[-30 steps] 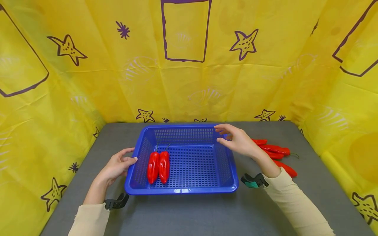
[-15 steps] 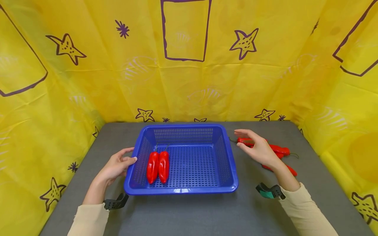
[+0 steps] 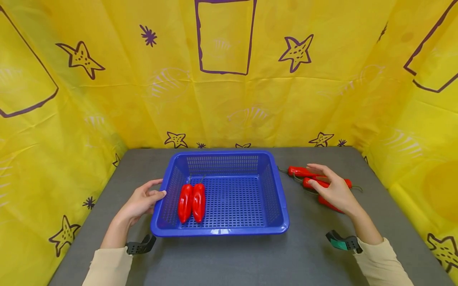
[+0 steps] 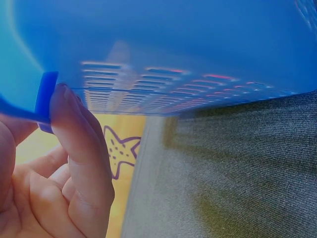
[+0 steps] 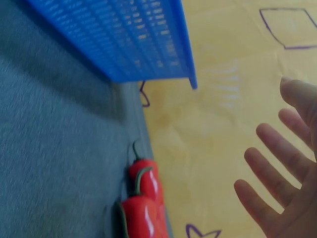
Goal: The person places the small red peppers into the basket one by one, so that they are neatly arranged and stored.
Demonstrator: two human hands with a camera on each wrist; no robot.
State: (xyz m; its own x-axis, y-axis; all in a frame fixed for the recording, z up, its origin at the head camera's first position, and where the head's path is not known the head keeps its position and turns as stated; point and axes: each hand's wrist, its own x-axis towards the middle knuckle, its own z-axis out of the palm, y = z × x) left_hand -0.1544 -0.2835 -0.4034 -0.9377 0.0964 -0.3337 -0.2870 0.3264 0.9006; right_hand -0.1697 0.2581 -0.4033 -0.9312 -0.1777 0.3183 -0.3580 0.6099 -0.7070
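While the left hand (image 3: 141, 200) pinches the side of one blue basket (image 3: 220, 231), two red peppers (image 3: 198, 202) lie side by side in it. The right hand (image 3: 335, 191), fingers spread and holding nothing, is over at least four more peppers (image 3: 298, 171) on the gray table (image 3: 229, 262).

Bright yellow cloth (image 3: 222, 99) is hanging at the back and down both sides, like walls. Purple starfish (image 3: 295, 53) are dotting it, and a tall purple box shape (image 3: 226, 37) is showing near the top middle. Faint white marks (image 3: 168, 83) are showing too; they may be fish, but they are looking too pale to be sure. Below, a dark grey table top (image 3: 229, 262) is lying flat.
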